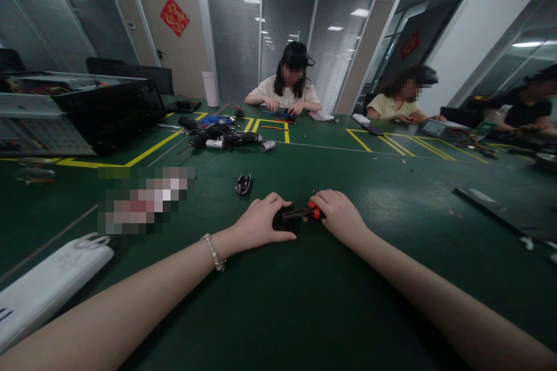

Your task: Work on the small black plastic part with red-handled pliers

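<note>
My left hand (264, 219) grips a small black part (282, 221) on the green tabletop, thumb on the near side and fingers on the far side. Its exact kind is unclear. In my right hand (338, 212) is a pair of pliers (314, 210) with red-orange handles. The dark jaws point left and lie over the black part; whether they pinch it I cannot tell. Beyond my left hand rests a small black and silver piece (243, 184). A few tiny bits lie near the pliers.
A pile of cables and connectors (217, 132) lies farther back, left of centre. At left stands an open computer case (104, 110), with a white power strip (52, 284) nearer me. A dark flat panel (496, 208) lies right. Co-workers (285, 84) sit across the green table (331, 313).
</note>
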Action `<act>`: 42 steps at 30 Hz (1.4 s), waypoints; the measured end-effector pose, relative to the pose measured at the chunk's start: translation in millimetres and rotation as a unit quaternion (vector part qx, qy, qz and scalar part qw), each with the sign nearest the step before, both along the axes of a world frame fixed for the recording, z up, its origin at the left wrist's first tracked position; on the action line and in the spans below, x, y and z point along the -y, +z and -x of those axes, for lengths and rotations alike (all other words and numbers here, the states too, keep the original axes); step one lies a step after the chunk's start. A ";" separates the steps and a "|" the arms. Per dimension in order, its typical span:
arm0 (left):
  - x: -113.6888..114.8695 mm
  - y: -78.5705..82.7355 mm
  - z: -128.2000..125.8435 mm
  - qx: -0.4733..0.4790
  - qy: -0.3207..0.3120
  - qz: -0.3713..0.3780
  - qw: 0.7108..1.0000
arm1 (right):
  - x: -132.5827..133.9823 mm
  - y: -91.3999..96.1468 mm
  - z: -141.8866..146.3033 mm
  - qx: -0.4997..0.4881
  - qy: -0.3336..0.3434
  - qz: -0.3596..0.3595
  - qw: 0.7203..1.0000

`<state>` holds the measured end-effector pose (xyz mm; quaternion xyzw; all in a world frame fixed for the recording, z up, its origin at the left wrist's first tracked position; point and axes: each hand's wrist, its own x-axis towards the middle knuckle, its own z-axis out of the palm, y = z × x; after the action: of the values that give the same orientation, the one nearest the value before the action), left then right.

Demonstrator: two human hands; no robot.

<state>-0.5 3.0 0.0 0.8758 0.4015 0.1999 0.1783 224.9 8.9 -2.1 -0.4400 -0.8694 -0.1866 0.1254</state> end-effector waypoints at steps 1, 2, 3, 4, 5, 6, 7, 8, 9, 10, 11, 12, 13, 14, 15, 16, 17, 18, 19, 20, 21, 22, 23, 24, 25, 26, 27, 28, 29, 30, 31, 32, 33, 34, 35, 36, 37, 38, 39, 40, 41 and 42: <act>0.0 -0.4 0.0 0.000 0.001 -0.001 1.000 | -0.2 -0.5 -0.3 -0.002 0.001 -0.002 1.000; 0.1 -0.7 0.0 0.000 0.002 -0.002 1.000 | -0.4 -0.9 -0.5 -0.003 0.001 -0.003 1.000; 0.1 -1.0 0.0 0.000 0.003 -0.003 1.000 | -0.6 -1.2 -0.7 -0.004 0.001 -0.004 1.000; 0.0 -1.2 -0.1 0.000 0.002 -0.005 1.000 | -0.6 -1.4 -0.7 -0.004 0.001 -0.004 1.000; -0.2 -1.4 -0.3 0.000 0.000 -0.008 1.000 | -0.6 -1.5 -0.6 -0.004 0.001 -0.003 1.000; -0.4 -1.6 -0.4 0.001 -0.002 -0.011 1.000 | -0.6 -1.4 -0.4 -0.004 0.000 -0.002 1.000; -0.7 -1.6 -0.5 0.002 -0.005 -0.013 1.000 | -0.5 -1.2 -0.2 -0.005 0.000 -0.001 1.000; -1.0 -1.6 -0.6 0.003 -0.007 -0.016 1.000 | -0.5 -1.0 0.1 -0.006 0.000 0.000 1.000; -1.3 -1.4 -0.7 0.004 -0.009 -0.018 1.000 | -0.4 -0.8 0.3 -0.006 -0.001 0.001 1.000; -1.4 -1.1 -0.8 0.004 -0.009 -0.019 1.000 | -0.3 -0.6 0.5 -0.006 -0.001 0.001 1.000; -1.4 -0.8 -0.9 0.003 -0.008 -0.019 1.000 | -0.2 -0.3 0.7 -0.005 -0.001 0.000 1.000; -1.3 -0.3 -0.9 0.002 -0.007 -0.018 1.000 | -0.1 -0.1 0.9 -0.004 -0.001 -0.003 1.000; -1.0 0.1 -0.9 0.000 -0.006 -0.016 1.000 | 0.0 0.0 1.0 -0.003 -0.001 -0.007 1.000; -0.7 0.5 -0.9 -0.002 -0.004 -0.014 1.000 | 0.2 0.2 1.1 0.000 -0.001 -0.010 1.000; -0.4 0.8 -0.9 -0.003 -0.004 -0.011 1.000 | 0.4 0.3 1.2 0.002 -0.001 -0.013 1.000; -0.2 0.9 -0.8 -0.004 -0.004 -0.010 1.000 | 0.6 0.5 1.4 0.005 -0.002 -0.015 1.000; 0.0 0.8 -0.7 -0.004 -0.005 -0.010 1.000 | 0.8 0.6 1.5 0.008 -0.004 -0.017 1.000; 0.0 0.5 -0.6 -0.004 -0.005 -0.009 1.000 | 1.0 0.8 1.7 0.011 -0.006 -0.017 1.000; -0.2 0.1 -0.4 -0.003 -0.005 -0.010 1.000 | 1.3 0.9 1.9 0.016 -0.008 -0.017 1.000; -0.4 -0.3 -0.3 -0.002 -0.005 -0.010 1.000 | 1.4 1.1 2.1 0.020 -0.010 -0.018 1.000; -0.7 -0.9 -0.1 -0.002 -0.005 -0.010 1.000 | 1.5 1.2 2.4 0.024 -0.011 -0.019 0.999; -1.0 -1.4 0.1 -0.001 -0.005 -0.010 1.000 | 1.6 1.2 2.7 0.027 -0.012 -0.019 0.999; -1.3 -1.8 0.2 -0.002 -0.006 -0.009 1.000 | 1.5 1.3 3.0 0.029 -0.014 -0.021 0.999; -1.6 -2.2 0.4 -0.002 -0.006 -0.008 1.000 | 1.4 1.3 3.3 0.029 -0.015 -0.022 0.999; -1.8 -2.5 0.5 -0.002 -0.006 -0.007 1.000 | 1.2 1.2 3.7 0.030 -0.016 -0.023 0.999; -2.0 -2.7 0.5 -0.003 -0.005 -0.006 1.000 | 1.0 1.2 4.0 0.030 -0.017 -0.023 0.999; -2.1 -2.9 0.5 -0.004 -0.004 -0.006 1.000 | 0.8 1.2 4.4 0.031 -0.018 -0.023 0.999; -2.2 -2.9 0.5 -0.004 -0.002 -0.006 1.000 | 0.7 1.3 4.9 0.033 -0.018 -0.023 0.999; -2.2 -2.9 0.4 -0.005 -0.001 -0.005 1.000 | 0.5 1.4 5.3 0.035 -0.017 -0.023 0.999; -2.1 -2.9 0.3 -0.005 0.000 -0.005 1.000 | 0.5 1.6 5.8 0.037 -0.018 -0.022 0.999; -2.0 -2.7 0.1 -0.005 0.001 -0.006 1.000 | 0.5 1.7 6.3 0.039 -0.019 -0.022 0.999; -1.9 -2.6 -0.1 -0.005 0.001 -0.006 1.000 | 0.5 1.9 6.7 0.040 -0.020 -0.023 0.999; -1.7 -2.3 -0.3 -0.005 0.001 -0.007 1.000 | 0.6 2.1 7.1 0.042 -0.021 -0.023 0.999; -1.5 -2.1 -0.5 -0.004 0.000 -0.007 1.000 | 0.7 2.2 7.4 0.044 -0.022 -0.023 0.999; -1.3 -1.8 -0.6 -0.004 0.000 -0.008 1.000 | 0.7 2.3 7.6 0.045 -0.024 -0.023 0.998; -1.2 -1.6 -0.8 -0.005 0.000 -0.008 1.000 | 0.7 2.2 7.7 0.047 -0.024 -0.023 0.998; -1.2 -1.4 -0.9 -0.005 0.000 -0.009 1.000 | 0.6 2.1 7.7 0.048 -0.025 -0.023 0.998; -1.2 -1.4 -1.1 -0.005 0.000 -0.010 1.000 | 0.4 1.9 7.7 0.049 -0.025 -0.021 0.998; -1.3 -1.4 -1.2 -0.006 -0.001 -0.011 1.000 | 0.2 1.7 7.6 0.048 -0.024 -0.020 0.998; -1.4 -1.5 -1.2 -0.006 -0.001 -0.011 1.000 | 0.0 1.6 7.4 0.047 -0.023 -0.017 0.998; -1.6 -1.7 -1.3 -0.006 -0.001 -0.011 1.000 | -0.3 1.5 7.3 0.046 -0.021 -0.014 0.999; -1.7 -2.0 -1.3 -0.005 -0.001 -0.010 1.000 | -0.5 1.5 7.1 0.045 -0.019 -0.011 0.999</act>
<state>0.8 4.7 -2.0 0.8791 0.3993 0.1989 0.1677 217.7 9.4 -0.6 -0.4461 -0.8635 -0.2183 0.0878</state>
